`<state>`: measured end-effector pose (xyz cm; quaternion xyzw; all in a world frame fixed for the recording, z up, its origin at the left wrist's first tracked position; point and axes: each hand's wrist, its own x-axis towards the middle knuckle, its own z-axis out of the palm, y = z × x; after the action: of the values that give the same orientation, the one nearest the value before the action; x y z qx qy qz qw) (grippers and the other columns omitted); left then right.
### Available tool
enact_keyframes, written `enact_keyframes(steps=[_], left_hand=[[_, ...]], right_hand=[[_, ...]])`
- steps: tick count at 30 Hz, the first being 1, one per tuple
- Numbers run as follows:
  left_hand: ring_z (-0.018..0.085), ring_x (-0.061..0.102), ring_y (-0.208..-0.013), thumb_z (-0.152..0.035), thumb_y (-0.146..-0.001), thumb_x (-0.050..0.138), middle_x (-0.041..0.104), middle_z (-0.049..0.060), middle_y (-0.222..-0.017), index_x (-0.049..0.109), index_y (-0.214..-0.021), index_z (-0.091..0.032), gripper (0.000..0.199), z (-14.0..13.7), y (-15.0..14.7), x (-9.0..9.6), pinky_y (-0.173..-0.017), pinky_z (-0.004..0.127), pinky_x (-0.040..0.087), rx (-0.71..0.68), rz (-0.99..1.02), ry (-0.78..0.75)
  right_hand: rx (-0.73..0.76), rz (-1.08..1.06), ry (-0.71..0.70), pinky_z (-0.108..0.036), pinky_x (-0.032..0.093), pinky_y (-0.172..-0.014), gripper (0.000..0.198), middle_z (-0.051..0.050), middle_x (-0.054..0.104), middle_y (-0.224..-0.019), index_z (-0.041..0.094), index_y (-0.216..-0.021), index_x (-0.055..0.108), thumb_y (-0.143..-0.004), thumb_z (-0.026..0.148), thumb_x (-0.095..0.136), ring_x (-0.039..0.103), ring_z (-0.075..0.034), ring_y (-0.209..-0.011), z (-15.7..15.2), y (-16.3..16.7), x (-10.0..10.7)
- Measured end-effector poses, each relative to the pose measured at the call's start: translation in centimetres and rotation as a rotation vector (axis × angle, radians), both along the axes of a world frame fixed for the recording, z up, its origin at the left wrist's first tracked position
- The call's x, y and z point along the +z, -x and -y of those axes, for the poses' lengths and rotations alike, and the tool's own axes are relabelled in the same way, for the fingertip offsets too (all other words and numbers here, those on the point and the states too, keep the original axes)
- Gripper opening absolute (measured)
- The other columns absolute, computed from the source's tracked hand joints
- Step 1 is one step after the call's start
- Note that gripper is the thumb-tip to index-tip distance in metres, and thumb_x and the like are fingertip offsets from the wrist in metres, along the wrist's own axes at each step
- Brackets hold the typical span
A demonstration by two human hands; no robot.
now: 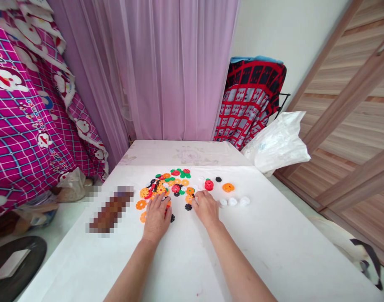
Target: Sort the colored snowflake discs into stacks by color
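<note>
A loose pile of flower-shaped plastic interlocking discs (pixel 160 189) in orange, red, green, black and white lies on the white table. My left hand (pixel 155 214) rests palm down on the near edge of this pile, its fingers stretched out and slightly apart over some discs. Just right of the pile, my right hand (pixel 205 207) has its fingers bent down and together; its fingertips are beside an orange disc (pixel 189 199), and anything between them is hidden. A black disc (pixel 188 207) lies between the hands. Sorted apart are a red stack (pixel 208 185) and an orange stack (pixel 228 187).
White discs (pixel 232 201) sit in a short row right of my right hand, with a single black disc (pixel 218 179) farther back. A pixelated brown patch (pixel 110 212) covers something at the left. A white plastic bag (pixel 278 142) stands past the table's (pixel 273 243) far right corner.
</note>
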<state>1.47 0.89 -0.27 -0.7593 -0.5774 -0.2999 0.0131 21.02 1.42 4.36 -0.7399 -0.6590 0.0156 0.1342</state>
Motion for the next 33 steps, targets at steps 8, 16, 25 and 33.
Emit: enact_keyframes(steps=[8,16,25,33], left_hand=[[0.03,0.045,-0.131,-0.028,-0.09,0.043,0.054,0.011,-0.138,0.06,-0.121,-0.022,0.037,0.0,0.0,0.0,-0.109,0.055,0.035,-0.004,0.004,0.007],[0.03,0.047,-0.129,-0.027,-0.089,0.044,0.056,0.009,-0.137,0.061,-0.12,-0.022,0.036,0.0,0.1,-0.1,-0.109,0.055,0.035,-0.003,0.044,-0.006],[0.023,0.055,-0.122,-0.026,-0.091,0.039,0.063,0.008,-0.126,0.063,-0.115,-0.022,0.034,-0.5,1.0,-0.2,-0.105,0.047,0.044,0.04,0.38,-0.092],[0.023,0.055,-0.122,-0.027,-0.092,0.039,0.063,0.009,-0.124,0.062,-0.114,-0.021,0.032,-0.5,1.3,0.0,-0.105,0.045,0.044,0.067,0.454,-0.094]], right_hand=[[-0.038,0.003,0.048,-0.029,0.043,-0.074,0.027,-0.01,0.068,-0.099,0.017,-0.103,0.063,-0.081,0.032,0.059,0.06,-0.023,-0.097,-1.1,2.2,-0.6],[-0.036,0.028,-0.005,-0.027,0.042,-0.072,0.023,-0.008,0.07,-0.096,0.02,-0.104,0.063,-0.085,0.03,0.055,0.062,-0.021,-0.093,-0.4,0.2,0.1],[-0.08,0.053,0.022,-0.027,0.039,-0.072,0.023,-0.007,0.068,-0.101,0.019,-0.108,0.063,-0.088,0.027,0.054,0.061,-0.02,-0.094,-0.3,-3.7,1.0],[-0.039,0.103,0.086,-0.026,0.039,-0.068,0.02,-0.008,0.068,-0.098,0.02,-0.103,0.064,-0.086,0.025,0.057,0.061,-0.02,-0.093,-0.7,-2.5,0.5]])
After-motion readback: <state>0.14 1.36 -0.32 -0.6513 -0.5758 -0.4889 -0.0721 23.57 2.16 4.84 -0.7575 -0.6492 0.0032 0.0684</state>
